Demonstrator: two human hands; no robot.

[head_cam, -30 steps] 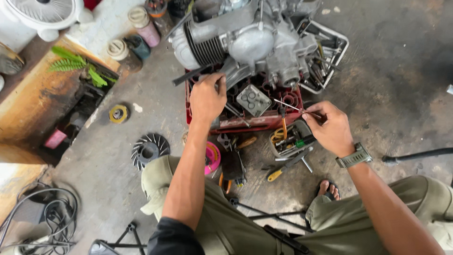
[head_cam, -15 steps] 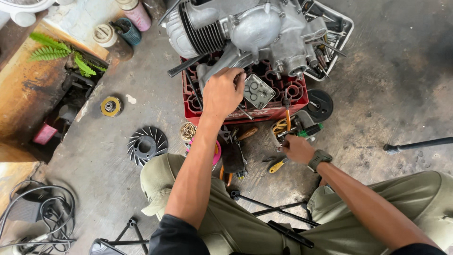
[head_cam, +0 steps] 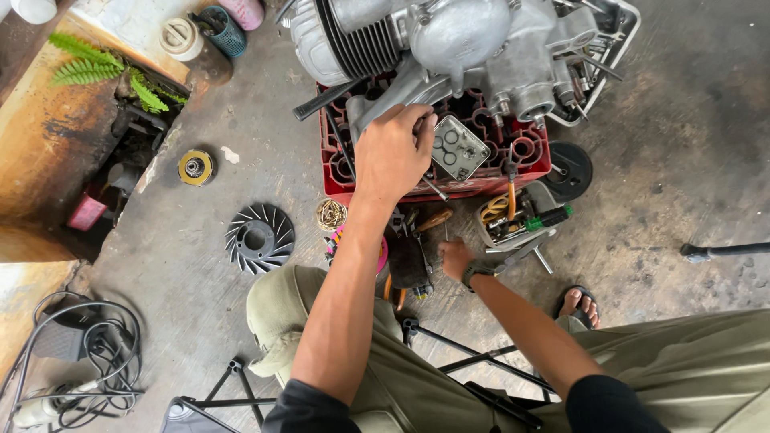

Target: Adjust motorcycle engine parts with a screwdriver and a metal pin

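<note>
A grey metal engine [head_cam: 449, 40] rests on a red plastic crate [head_cam: 345, 172]. My left hand [head_cam: 393, 152] grips the lower casting of the engine at the crate's top. My right hand [head_cam: 455, 258] is low on the floor among scattered tools next to a dark tool [head_cam: 409, 261], its fingers curled; what it holds, if anything, is hidden. A small square grey cover plate [head_cam: 455, 148] lies on the crate just right of my left hand.
A small open box of tools [head_cam: 517, 216] and a black disc [head_cam: 569, 170] lie right of the crate. A finned fan wheel [head_cam: 258, 238], a yellow roll [head_cam: 195, 167] and cables [head_cam: 72, 361] sit to the left. A metal tray [head_cam: 613, 48] is behind the engine.
My right hand has dropped from the tool box beside the crate down to the floor near my knees. My left hand stays on the engine. The view has shifted closer.
</note>
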